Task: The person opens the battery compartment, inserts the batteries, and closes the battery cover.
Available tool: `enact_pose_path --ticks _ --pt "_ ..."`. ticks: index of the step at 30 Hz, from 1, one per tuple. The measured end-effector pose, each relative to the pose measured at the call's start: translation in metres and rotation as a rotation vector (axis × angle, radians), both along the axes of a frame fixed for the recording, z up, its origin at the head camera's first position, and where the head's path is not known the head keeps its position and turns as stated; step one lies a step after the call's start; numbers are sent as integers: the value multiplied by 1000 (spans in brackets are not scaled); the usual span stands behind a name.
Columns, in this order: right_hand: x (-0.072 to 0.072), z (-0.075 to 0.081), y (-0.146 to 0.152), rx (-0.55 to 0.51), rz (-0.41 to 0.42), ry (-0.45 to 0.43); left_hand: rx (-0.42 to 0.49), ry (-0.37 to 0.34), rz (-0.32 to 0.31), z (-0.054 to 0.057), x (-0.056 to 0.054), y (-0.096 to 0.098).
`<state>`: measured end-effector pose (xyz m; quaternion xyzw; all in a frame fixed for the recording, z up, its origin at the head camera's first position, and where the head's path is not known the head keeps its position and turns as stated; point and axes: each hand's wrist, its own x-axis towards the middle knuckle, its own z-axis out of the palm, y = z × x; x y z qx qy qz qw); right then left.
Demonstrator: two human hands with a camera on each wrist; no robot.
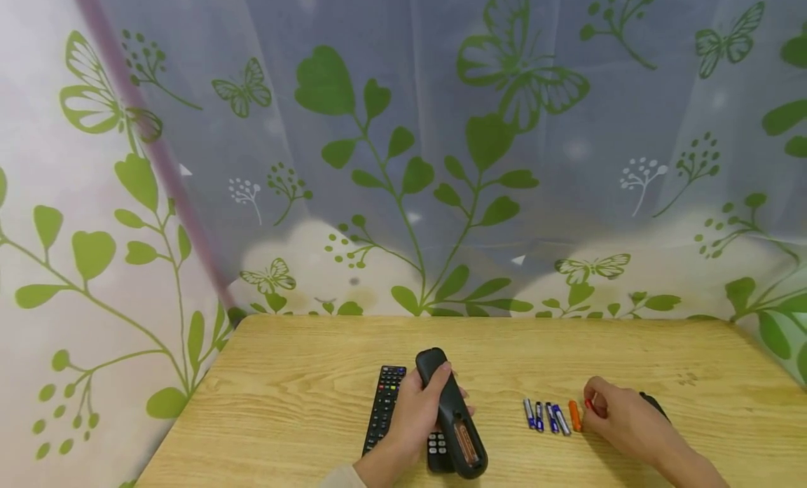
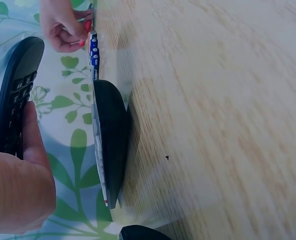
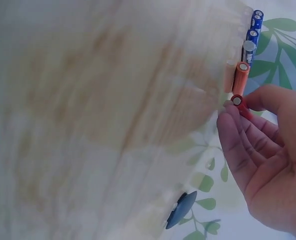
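My left hand (image 1: 403,418) grips a black remote control (image 1: 451,407), its back turned up in the head view. Near its lower end the battery compartment (image 1: 466,442) is uncovered, with copper-brown showing inside. In the left wrist view, the remote's keypad side (image 2: 20,95) shows. On the right, thumb and fingers of my right hand (image 1: 624,418) pinch a red battery (image 3: 237,101) close over the table. Just beside it is an orange battery (image 1: 575,416). Several blue-and-silver batteries (image 1: 553,418) lie in a row to the left of that one.
A long black remote (image 1: 380,404) lies left of my left hand. Another remote with pale keys (image 1: 437,444) is partly hidden under the held one. Beyond my right hand lies a small dark object (image 1: 653,404). A leaf-patterned curtain (image 1: 403,194) hangs behind the wooden table (image 1: 302,390).
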<state>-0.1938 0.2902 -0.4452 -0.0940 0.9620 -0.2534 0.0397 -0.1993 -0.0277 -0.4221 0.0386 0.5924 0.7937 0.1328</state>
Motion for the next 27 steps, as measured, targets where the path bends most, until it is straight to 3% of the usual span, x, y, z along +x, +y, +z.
enact_pose_path --ticks 6,15,21,27 --pt "2 9 -4 -46 30 27 -13 1 2 0 0 1" --pt "11 36 -42 -252 124 -5 -43 21 -21 -2 0 2" --pt "24 51 -81 -353 212 68 -59 36 -28 -3 0 3" --pt "38 56 -113 -389 300 175 -99 58 -26 -4 0 4"
